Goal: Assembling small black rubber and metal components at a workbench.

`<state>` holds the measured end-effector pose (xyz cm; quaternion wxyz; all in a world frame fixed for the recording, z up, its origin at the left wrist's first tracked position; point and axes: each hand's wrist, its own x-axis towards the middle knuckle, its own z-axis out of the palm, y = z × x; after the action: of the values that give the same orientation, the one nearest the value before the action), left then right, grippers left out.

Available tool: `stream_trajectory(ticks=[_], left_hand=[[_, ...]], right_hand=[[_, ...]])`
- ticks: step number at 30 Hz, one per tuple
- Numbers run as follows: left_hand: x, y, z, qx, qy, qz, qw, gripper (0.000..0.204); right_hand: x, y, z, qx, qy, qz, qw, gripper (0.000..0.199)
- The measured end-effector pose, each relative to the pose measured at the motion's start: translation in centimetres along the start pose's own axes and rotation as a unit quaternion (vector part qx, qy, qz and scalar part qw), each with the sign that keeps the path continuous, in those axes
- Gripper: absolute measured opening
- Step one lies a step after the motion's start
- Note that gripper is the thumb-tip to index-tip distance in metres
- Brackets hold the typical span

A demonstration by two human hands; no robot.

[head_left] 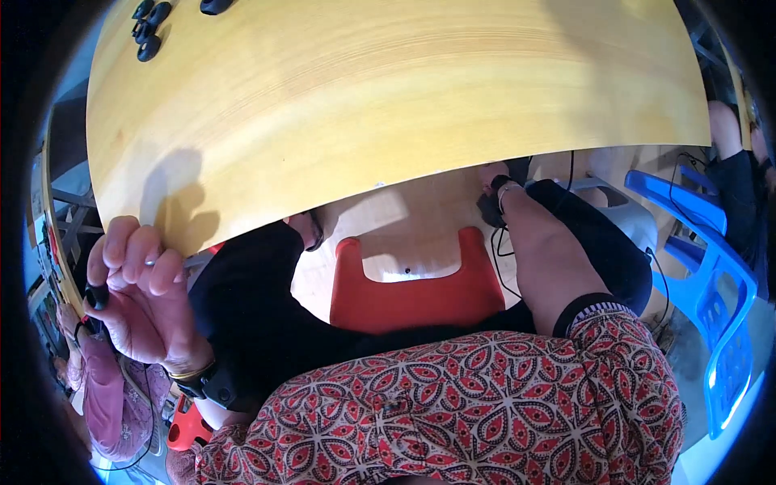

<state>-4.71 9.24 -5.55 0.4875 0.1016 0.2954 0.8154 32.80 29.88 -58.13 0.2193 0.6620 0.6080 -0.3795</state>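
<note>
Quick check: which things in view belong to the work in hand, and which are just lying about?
Likely part of the work:
small black piece pinched in the left hand
loose black pieces on the wooden table

Apparently just about:
red plastic stool between the legs
blue plastic chair at right

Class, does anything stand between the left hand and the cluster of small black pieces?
Nothing visible does; only the wooden tabletop lies between the left hand and the cluster of small black pieces.

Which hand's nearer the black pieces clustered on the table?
Left. The left hand is by the table's near left corner, same side as the black pieces; the right hand is farther right, below the near edge.
</note>
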Motion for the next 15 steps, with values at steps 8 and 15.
stream_trajectory(ticks=[8,15], left_hand=[[-0.2,0.3,0.2,-0.020,0.026,0.001,0.999,0.027],[1.4,-1.3,-0.1,-0.028,-0.025,-0.016,0.999,0.024]], right_hand=[[-9.6,-5.1,3.3,-0.441,-0.176,-0.314,0.822,0.031],[-7.0,2.6,7.3,-0.204,-0.202,-0.250,0.925,0.032]])
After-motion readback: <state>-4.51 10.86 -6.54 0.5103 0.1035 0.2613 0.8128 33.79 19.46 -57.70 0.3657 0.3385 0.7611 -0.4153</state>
